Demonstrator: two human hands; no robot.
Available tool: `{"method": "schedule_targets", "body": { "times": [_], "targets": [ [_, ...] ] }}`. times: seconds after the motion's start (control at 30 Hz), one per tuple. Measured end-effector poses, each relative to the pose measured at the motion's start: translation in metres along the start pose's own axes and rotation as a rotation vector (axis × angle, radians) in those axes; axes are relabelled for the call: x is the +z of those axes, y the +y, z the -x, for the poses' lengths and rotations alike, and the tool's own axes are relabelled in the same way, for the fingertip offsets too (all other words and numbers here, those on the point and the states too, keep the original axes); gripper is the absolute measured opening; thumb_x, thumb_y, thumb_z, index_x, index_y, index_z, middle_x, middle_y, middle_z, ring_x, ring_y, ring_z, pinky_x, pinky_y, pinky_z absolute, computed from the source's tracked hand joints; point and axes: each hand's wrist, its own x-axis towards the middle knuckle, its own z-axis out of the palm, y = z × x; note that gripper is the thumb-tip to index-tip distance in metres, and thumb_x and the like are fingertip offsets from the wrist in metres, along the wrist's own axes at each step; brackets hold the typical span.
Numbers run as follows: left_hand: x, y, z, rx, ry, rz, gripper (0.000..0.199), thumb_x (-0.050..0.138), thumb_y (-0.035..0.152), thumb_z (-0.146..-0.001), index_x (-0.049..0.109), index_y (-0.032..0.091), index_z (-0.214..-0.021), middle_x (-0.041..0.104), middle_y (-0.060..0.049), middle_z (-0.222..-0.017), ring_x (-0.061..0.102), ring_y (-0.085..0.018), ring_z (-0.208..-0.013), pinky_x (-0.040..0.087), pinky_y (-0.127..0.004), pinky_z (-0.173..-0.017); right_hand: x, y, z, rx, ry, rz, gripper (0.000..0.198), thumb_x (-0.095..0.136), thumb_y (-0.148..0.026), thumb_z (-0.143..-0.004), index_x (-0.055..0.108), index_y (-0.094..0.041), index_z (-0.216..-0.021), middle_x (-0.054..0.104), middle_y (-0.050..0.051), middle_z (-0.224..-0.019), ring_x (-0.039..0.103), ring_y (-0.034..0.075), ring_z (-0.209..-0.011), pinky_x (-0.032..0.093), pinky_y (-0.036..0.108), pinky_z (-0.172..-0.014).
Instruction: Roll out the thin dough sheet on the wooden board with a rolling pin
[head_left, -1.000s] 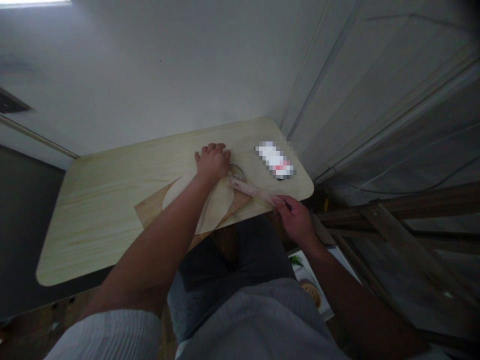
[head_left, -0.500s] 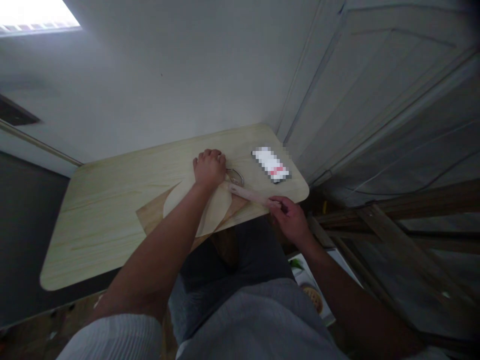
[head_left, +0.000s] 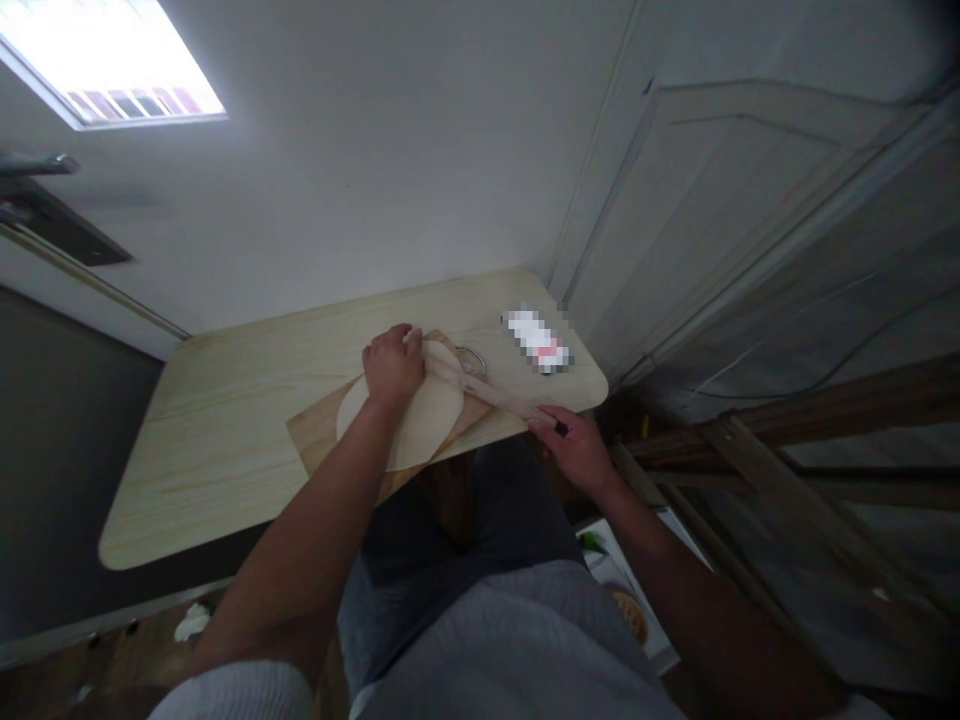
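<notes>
A thin, pale sheet of dough (head_left: 431, 425) lies flat on a brown wooden board (head_left: 311, 430), reaching its front edge. Slanting across the right part of the dough is a slim wooden rolling pin (head_left: 495, 393). My left hand (head_left: 394, 368) is closed over its far left end; the fingertips are partly hidden. My right hand (head_left: 574, 445) grips the near right end between thumb and fingers, just off the table's front edge. A metal ring (head_left: 472, 360) shows at the board's right side, behind the pin.
The board rests on a light wood-grain table (head_left: 217, 430) against a white door. A phone (head_left: 536, 340), blurred out, lies at the table's right. Below on the right, a white surface (head_left: 664, 650) holds a round brown item (head_left: 628, 612). Wooden beams (head_left: 787, 480) stand at the right.
My left hand has shifted left and slightly nearer, and more of the rolling pin shows between the hands. My view has tilted up a little, showing more of the door's window and handle.
</notes>
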Motion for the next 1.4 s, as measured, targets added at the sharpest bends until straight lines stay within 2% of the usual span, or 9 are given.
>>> {"method": "schedule_targets", "body": {
  "times": [0.2, 0.4, 0.5, 0.67, 0.87, 1.03, 1.13, 1.27, 1.4],
  "targets": [
    [-0.001, -0.010, 0.011, 0.071, -0.067, -0.141, 0.042, 0.038, 0.037, -0.095, 0.064, 0.020, -0.123, 0.067, -0.014, -0.122, 0.059, -0.032, -0.117, 0.047, -0.045, -0.097, 0.001, 0.001, 0.016, 0.009, -0.005, -0.058, 0.050, 0.060, -0.057, -0.088, 0.071, -0.014, -0.109, 0.067, 0.001, -0.068, 0.060, 0.015, -0.052, 0.047, 0.026, -0.052],
    [-0.008, -0.027, 0.018, 0.176, -0.121, -0.041, 0.042, 0.040, 0.039, -0.095, 0.064, 0.020, -0.124, 0.065, -0.014, -0.123, 0.058, -0.031, -0.118, 0.047, -0.046, -0.101, 0.009, 0.005, 0.028, 0.028, -0.064, -0.142, 0.049, 0.059, -0.057, -0.089, 0.071, -0.014, -0.108, 0.064, 0.000, -0.068, 0.057, 0.013, -0.052, 0.045, 0.025, -0.051],
    [-0.010, -0.040, 0.021, 0.122, -0.139, 0.077, 0.040, 0.045, 0.035, -0.092, 0.064, 0.022, -0.125, 0.066, -0.011, -0.125, 0.060, -0.026, -0.118, 0.047, -0.040, -0.103, 0.013, 0.004, 0.033, 0.014, -0.081, -0.130, 0.047, 0.059, -0.056, -0.088, 0.071, -0.015, -0.109, 0.064, 0.000, -0.067, 0.058, 0.013, -0.053, 0.046, 0.024, -0.052],
    [-0.015, -0.052, 0.025, 0.040, -0.215, 0.235, 0.044, 0.052, 0.030, -0.084, 0.065, 0.024, -0.125, 0.068, -0.007, -0.123, 0.064, -0.023, -0.108, 0.052, -0.037, -0.096, 0.015, 0.001, 0.037, -0.007, -0.125, -0.117, 0.045, 0.060, -0.054, -0.088, 0.071, -0.016, -0.110, 0.066, 0.000, -0.069, 0.060, 0.014, -0.055, 0.048, 0.025, -0.054],
    [-0.021, -0.048, 0.027, 0.027, -0.246, 0.336, 0.043, 0.051, 0.026, -0.080, 0.068, 0.021, -0.120, 0.071, -0.007, -0.114, 0.066, -0.021, -0.097, 0.055, -0.035, -0.089, 0.016, 0.003, 0.038, -0.012, -0.130, -0.103, 0.045, 0.061, -0.055, -0.087, 0.071, -0.017, -0.110, 0.067, 0.000, -0.069, 0.061, 0.015, -0.057, 0.048, 0.026, -0.056],
    [-0.023, -0.041, 0.025, 0.018, -0.142, 0.293, 0.036, 0.049, 0.032, -0.087, 0.070, 0.019, -0.113, 0.070, -0.010, -0.116, 0.065, -0.023, -0.106, 0.051, -0.037, -0.097, 0.016, 0.002, 0.038, 0.014, -0.138, -0.091, 0.045, 0.062, -0.054, -0.087, 0.070, -0.017, -0.111, 0.067, 0.000, -0.073, 0.061, 0.015, -0.058, 0.047, 0.027, -0.056],
    [-0.022, -0.031, 0.032, 0.129, -0.144, 0.210, 0.038, 0.044, 0.042, -0.094, 0.070, 0.021, -0.112, 0.069, -0.010, -0.119, 0.061, -0.024, -0.114, 0.047, -0.039, -0.104, 0.016, 0.001, 0.039, 0.014, -0.133, -0.086, 0.045, 0.063, -0.054, -0.087, 0.070, -0.017, -0.111, 0.067, 0.000, -0.073, 0.060, 0.015, -0.058, 0.047, 0.027, -0.056],
    [-0.017, -0.018, 0.046, 0.322, -0.211, 0.076, 0.044, 0.033, 0.043, -0.101, 0.068, 0.023, -0.119, 0.066, -0.008, -0.127, 0.054, -0.024, -0.124, 0.039, -0.043, -0.111, 0.015, 0.002, 0.041, -0.020, -0.126, -0.072, 0.044, 0.062, -0.054, -0.088, 0.070, -0.018, -0.112, 0.066, 0.000, -0.071, 0.059, 0.016, -0.060, 0.047, 0.027, -0.057],
    [-0.014, -0.013, 0.049, 0.329, -0.194, -0.035, 0.045, 0.030, 0.044, -0.102, 0.061, 0.027, -0.132, 0.060, -0.007, -0.139, 0.047, -0.027, -0.133, 0.031, -0.050, -0.115, 0.014, 0.003, 0.042, -0.039, -0.120, -0.055, 0.044, 0.061, -0.054, -0.090, 0.071, -0.018, -0.112, 0.065, 0.001, -0.072, 0.059, 0.016, -0.062, 0.046, 0.027, -0.058]
  ]
}}
